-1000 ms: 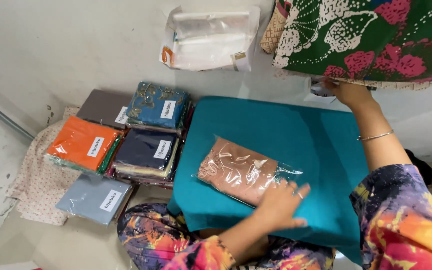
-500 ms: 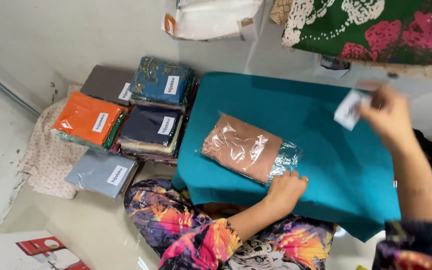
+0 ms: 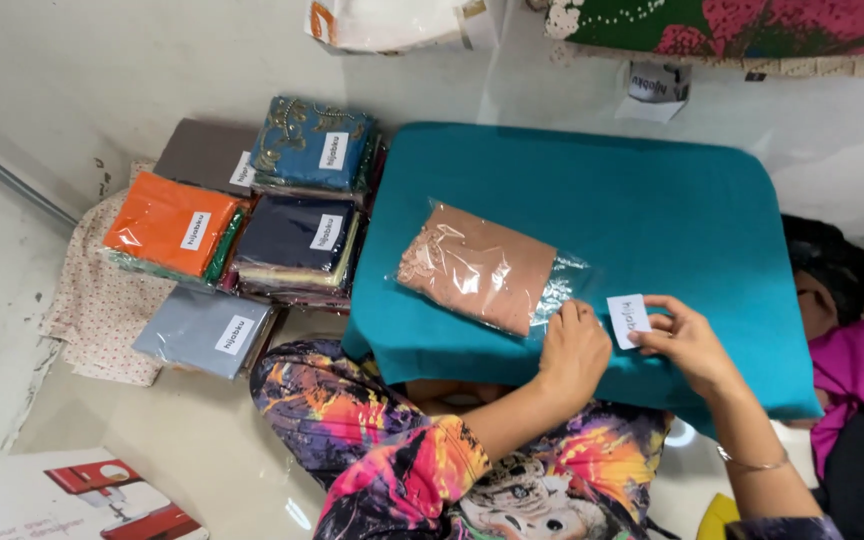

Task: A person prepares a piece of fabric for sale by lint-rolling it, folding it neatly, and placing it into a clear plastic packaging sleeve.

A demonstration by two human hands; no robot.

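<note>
A folded tan cloth in a clear plastic bag [image 3: 480, 268] lies on a teal cushion [image 3: 652, 200] across my lap. My left hand [image 3: 574, 350] rests on the cushion with its fingertips at the bag's open right end. My right hand [image 3: 692, 340] pinches a small white label sticker [image 3: 629, 319] just right of the bag. Both arms come up from the bottom of the view.
Left of the cushion lie several bagged, labelled cloths: orange [image 3: 167, 228], blue embroidered [image 3: 314, 143], navy [image 3: 300, 240], grey [image 3: 210, 333] and brown [image 3: 204, 155]. A sheet of labels [image 3: 652, 90] lies at the back. A box [image 3: 72, 495] sits bottom left; pink cloth [image 3: 857, 370] lies right.
My right hand came down from the back right with the white label to beside the bag. My left hand stayed at the bag's end.
</note>
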